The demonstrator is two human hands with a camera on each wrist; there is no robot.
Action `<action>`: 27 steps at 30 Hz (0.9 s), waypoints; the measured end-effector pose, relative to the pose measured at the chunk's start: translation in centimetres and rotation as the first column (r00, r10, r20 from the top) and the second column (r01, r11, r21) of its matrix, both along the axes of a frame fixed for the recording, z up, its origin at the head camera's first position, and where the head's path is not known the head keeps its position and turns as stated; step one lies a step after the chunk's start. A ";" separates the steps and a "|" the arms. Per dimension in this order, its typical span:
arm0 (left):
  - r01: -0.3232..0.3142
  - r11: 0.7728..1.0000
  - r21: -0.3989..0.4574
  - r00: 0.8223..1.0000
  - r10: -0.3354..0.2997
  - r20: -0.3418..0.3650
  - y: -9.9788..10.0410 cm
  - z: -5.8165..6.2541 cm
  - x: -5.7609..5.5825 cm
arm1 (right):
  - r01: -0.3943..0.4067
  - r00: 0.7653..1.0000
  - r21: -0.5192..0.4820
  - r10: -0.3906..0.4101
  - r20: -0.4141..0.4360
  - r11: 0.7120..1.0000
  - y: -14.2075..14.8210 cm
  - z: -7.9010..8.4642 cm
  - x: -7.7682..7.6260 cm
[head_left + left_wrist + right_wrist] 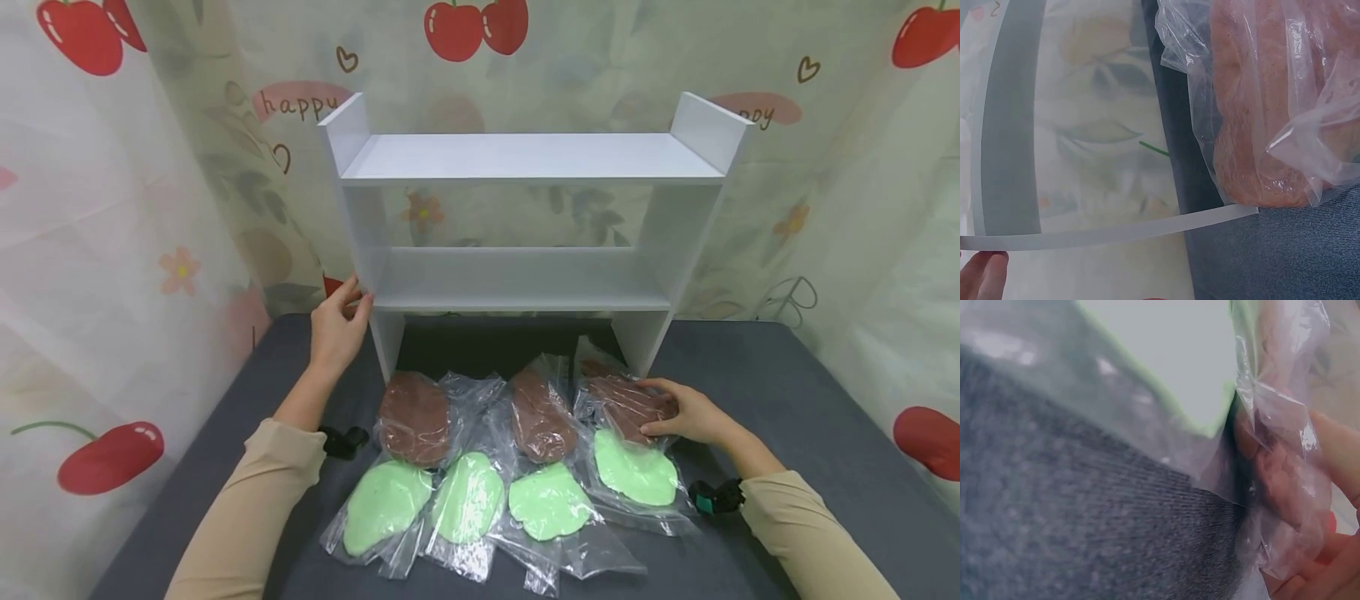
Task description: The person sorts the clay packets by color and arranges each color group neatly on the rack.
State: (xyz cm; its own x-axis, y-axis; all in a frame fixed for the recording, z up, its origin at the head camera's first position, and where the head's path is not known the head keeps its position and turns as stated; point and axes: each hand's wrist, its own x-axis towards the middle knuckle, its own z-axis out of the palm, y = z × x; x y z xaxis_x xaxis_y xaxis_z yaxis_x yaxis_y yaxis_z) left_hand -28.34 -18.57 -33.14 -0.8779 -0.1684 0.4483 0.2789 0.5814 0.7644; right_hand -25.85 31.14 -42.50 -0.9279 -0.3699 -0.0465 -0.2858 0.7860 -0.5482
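Note:
My left hand (339, 332) touches the outer left side of a white shelf unit (525, 158) with its fingertips. In the left wrist view, its fingers (992, 275) lie against the edge of the white side panel (1110, 234). At the right, my right hand (686, 412) grips a brown slab in a clear plastic bag (626, 404), thumb in front and fingers over the top. In the right wrist view, the fingers partly hide behind crinkled plastic. Two more bagged brown slabs, left (414, 421) and middle (538, 417), lean near the unit's bottom opening.
Several light green flat pieces in clear bags, among them one at the left (386, 508) and one at the right (636, 471), lie in front of the brown slabs on the dark grey table (757, 383). A cherry-patterned curtain (555, 75) hangs behind and on both sides.

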 end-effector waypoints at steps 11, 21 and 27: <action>-0.028 1.000 -0.013 0.999 0.027 -0.028 0.1 0.0 0.0 | -0.039 0.993 -0.031 0.035 -0.112 0.999 0.5 0.9 0.1; -0.036 0.999 -0.023 0.998 0.035 -0.058 0.2 -0.2 -0.1 | -0.053 0.993 -0.146 0.037 -0.112 0.988 0.4 2.5 1.0; -0.037 0.999 -0.033 0.997 0.035 -0.068 0.1 -0.2 -0.1 | -0.064 0.992 -0.191 0.041 -0.121 0.979 0.0 3.5 1.4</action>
State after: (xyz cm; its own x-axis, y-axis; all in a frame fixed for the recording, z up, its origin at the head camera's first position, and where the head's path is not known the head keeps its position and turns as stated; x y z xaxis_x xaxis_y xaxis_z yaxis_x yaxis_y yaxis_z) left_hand -28.40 -18.42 -33.34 -0.8389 -0.1830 0.5126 0.3076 0.6176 0.7239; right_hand -24.47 31.17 -38.98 -0.9018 -0.4094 0.1381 -0.3946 0.6500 -0.6495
